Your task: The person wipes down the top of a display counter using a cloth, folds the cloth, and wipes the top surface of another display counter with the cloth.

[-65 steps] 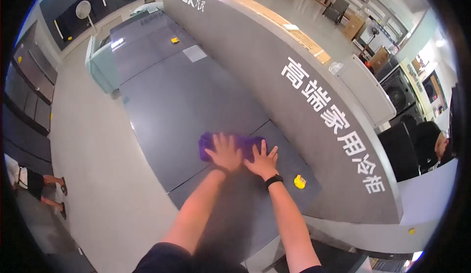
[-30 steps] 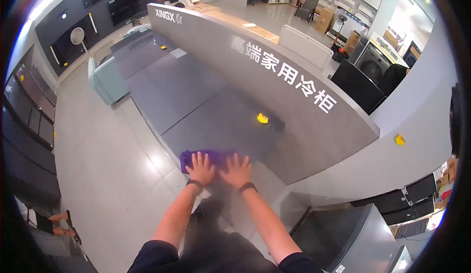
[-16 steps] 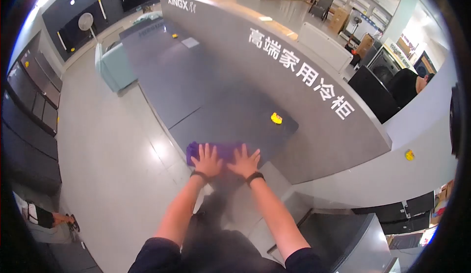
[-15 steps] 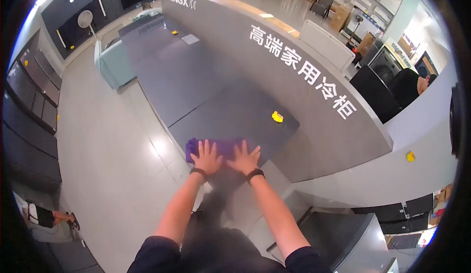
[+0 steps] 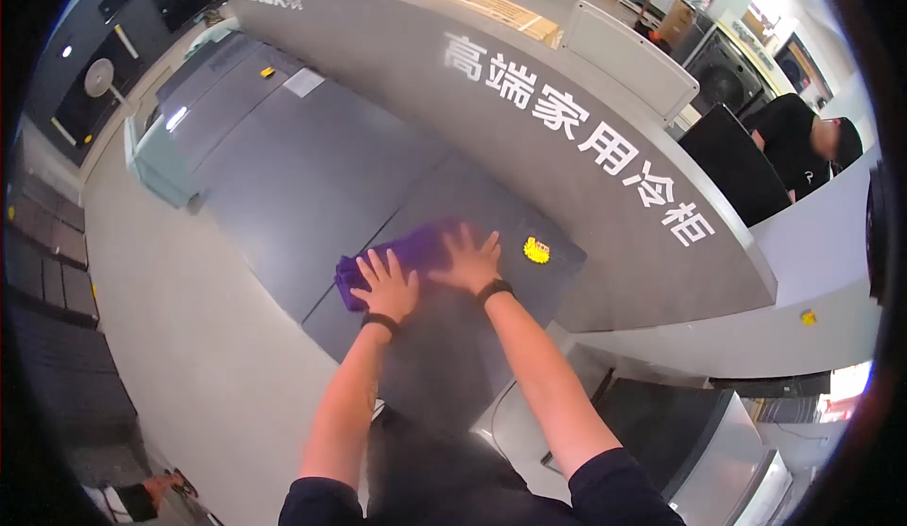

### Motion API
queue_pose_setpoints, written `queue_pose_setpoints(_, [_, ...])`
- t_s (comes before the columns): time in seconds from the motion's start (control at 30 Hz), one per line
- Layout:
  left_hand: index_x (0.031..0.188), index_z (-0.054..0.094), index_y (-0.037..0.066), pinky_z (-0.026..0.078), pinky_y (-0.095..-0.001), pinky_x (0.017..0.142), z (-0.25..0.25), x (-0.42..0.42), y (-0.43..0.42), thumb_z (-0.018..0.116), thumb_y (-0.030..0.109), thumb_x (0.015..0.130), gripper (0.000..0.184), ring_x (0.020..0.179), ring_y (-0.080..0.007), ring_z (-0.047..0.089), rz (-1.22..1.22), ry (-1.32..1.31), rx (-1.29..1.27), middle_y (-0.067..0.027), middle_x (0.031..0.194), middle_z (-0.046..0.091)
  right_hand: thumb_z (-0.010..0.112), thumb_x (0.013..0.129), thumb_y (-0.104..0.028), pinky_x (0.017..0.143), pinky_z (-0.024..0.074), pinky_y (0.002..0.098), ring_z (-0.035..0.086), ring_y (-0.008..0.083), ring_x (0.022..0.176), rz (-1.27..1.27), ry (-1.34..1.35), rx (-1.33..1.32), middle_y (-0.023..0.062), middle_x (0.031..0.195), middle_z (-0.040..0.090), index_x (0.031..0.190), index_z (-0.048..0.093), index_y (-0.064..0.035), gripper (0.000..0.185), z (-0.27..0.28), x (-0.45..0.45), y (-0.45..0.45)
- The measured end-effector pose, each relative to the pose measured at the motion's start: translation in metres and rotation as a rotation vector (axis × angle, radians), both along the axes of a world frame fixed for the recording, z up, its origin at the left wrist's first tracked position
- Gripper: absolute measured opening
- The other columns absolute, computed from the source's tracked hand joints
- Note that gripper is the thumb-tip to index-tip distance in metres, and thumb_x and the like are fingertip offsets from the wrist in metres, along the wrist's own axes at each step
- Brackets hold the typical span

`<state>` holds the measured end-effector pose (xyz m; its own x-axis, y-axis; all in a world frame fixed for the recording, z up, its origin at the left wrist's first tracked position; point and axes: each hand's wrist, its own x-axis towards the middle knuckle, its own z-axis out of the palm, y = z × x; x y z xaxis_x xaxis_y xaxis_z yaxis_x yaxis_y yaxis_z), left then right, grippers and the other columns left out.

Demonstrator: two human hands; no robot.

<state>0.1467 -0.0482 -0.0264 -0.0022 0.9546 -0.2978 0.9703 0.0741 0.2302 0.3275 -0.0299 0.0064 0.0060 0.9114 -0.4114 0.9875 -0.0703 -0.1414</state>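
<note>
A folded purple cloth (image 5: 419,246) lies on the dark grey flat top (image 5: 321,172) of a long row of low units. My left hand (image 5: 388,288) rests flat on the cloth's left part with its fingers spread. On the right part lies my right hand (image 5: 470,259), fingers also spread and slightly blurred by motion. Neither hand is wrapped around the cloth. A yellow sticker (image 5: 537,250) sits on the dark top just right of my right hand. Each wrist wears a dark band.
A curved grey partition (image 5: 567,176) with white lettering borders the top on the right. Behind it, a person in black (image 5: 794,143) is near a black panel (image 5: 732,162). A pale green unit (image 5: 156,162) stands at the far left end, and another dark-topped unit (image 5: 661,431) at lower right.
Both hands and the purple cloth have moved forward along the dark top, over the seam. The view has shifted, and the person behind the partition shows more.
</note>
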Motion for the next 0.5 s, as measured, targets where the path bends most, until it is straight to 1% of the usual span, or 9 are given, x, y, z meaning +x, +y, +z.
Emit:
queue_pose_setpoints(0.03, [0.156,0.022,0.009,0.017,-0.0817,0.1,0.001,0.003,0.009,0.041,0.054,0.096,0.077,0.149,-0.0463,-0.006,-0.005,0.001,0.005,-0.0229,0.163,0.004,0.056,0.077,-0.076,0.115,0.0093,0.0679,0.009,0.0602,0.142,-0.011,0.002,-0.008,0.0053,0.166,0.009,0.157,0.022,-0.0313,0.098,-0.003,0.002,0.006])
queue_pose_setpoints(0.17, [0.155,0.024,0.009,0.017,-0.0816,0.101,-0.001,0.011,0.054,0.043,0.053,0.096,0.076,0.149,-0.0461,-0.006,-0.068,-0.017,0.003,-0.0225,0.163,0.004,0.059,0.075,-0.075,0.114,0.0077,0.0689,0.005,0.0612,0.142,-0.067,0.026,-0.041,0.0052,0.167,0.005,0.157,0.021,-0.0341,0.099,-0.004,0.016,0.049])
queue_pose_setpoints(0.27, [0.155,0.025,0.007,0.018,-0.0839,0.097,-0.01,0.014,0.076,0.044,0.052,0.096,0.076,0.148,-0.0503,-0.006,-0.122,-0.029,0.053,-0.0252,0.162,0.004,0.061,0.074,-0.075,0.114,0.0073,0.0702,0.003,0.0612,0.143,-0.13,0.041,-0.049,0.0057,0.167,0.004,0.157,0.02,-0.0353,0.101,-0.005,0.016,0.069])
queue_pose_setpoints(0.3, [0.154,0.028,0.007,0.018,-0.0839,0.097,-0.01,0.013,0.08,0.046,0.051,0.095,0.076,0.148,-0.0497,-0.005,-0.145,-0.029,0.093,-0.0252,0.162,0.006,0.061,0.074,-0.074,0.113,0.0074,0.0706,0.003,0.0612,0.143,-0.137,0.042,-0.042,0.0058,0.167,0.005,0.157,0.02,-0.035,0.101,-0.01,0.015,0.071])
queue_pose_setpoints(0.4, [0.154,0.028,0.007,0.018,-0.0837,0.097,-0.011,0.01,0.084,0.046,0.051,0.095,0.076,0.149,-0.0486,-0.004,-0.163,-0.063,0.106,-0.0245,0.162,0.007,0.062,0.073,-0.074,0.113,0.0081,0.071,0.003,0.0616,0.142,-0.148,0.039,-0.024,0.0061,0.167,0.007,0.157,0.02,-0.0341,0.102,-0.017,0.012,0.07])
queue_pose_setpoints(0.5, [0.154,0.027,0.008,0.016,-0.0831,0.099,-0.007,0.008,0.085,0.046,0.051,0.095,0.076,0.149,-0.0478,-0.004,-0.155,-0.103,0.08,-0.0236,0.162,0.007,0.062,0.074,-0.074,0.114,0.0096,0.0699,0.006,0.0622,0.142,-0.147,0.016,0.017,0.0066,0.166,0.009,0.157,0.021,-0.0326,0.101,-0.005,0.013,0.08])
